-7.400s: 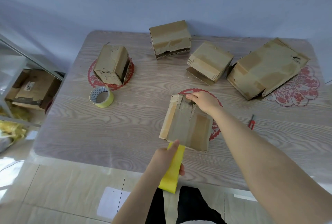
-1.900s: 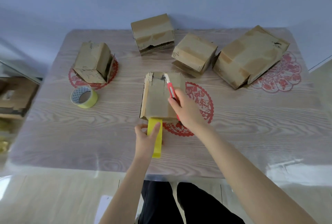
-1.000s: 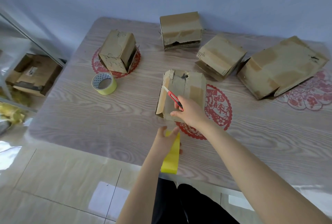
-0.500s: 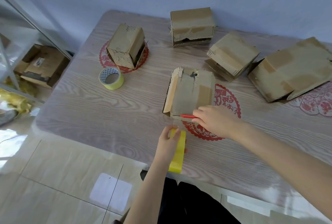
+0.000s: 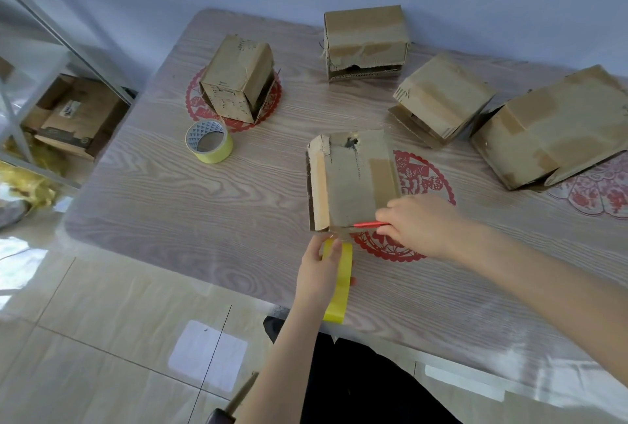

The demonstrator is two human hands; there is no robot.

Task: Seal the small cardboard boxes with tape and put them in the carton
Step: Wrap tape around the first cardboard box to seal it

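A small cardboard box (image 5: 353, 179) lies in the middle of the wooden table (image 5: 204, 199), near its front edge. My left hand (image 5: 319, 270) grips a yellow tape roll (image 5: 338, 282) just in front of the box, a strip of tape running from it to the box's near edge. My right hand (image 5: 418, 223) holds a red cutter (image 5: 368, 224) flat against that near edge, its tip pointing left at the tape. Three more small boxes stand behind: at the back left (image 5: 238, 78), back middle (image 5: 365, 41) and right of middle (image 5: 441, 97). The larger carton (image 5: 550, 124) lies at the far right.
A second tape roll (image 5: 209, 141) lies left of the middle box. Red paper-cut mats (image 5: 424, 182) lie under the table's clear cover. A metal shelf with a cardboard box (image 5: 73, 114) stands on the floor to the left. My dark-clothed legs are below the table edge.
Over the last second my right hand swung the red cutter from the box's top down to its near edge, where it stays. My left hand keeps holding the tape roll.
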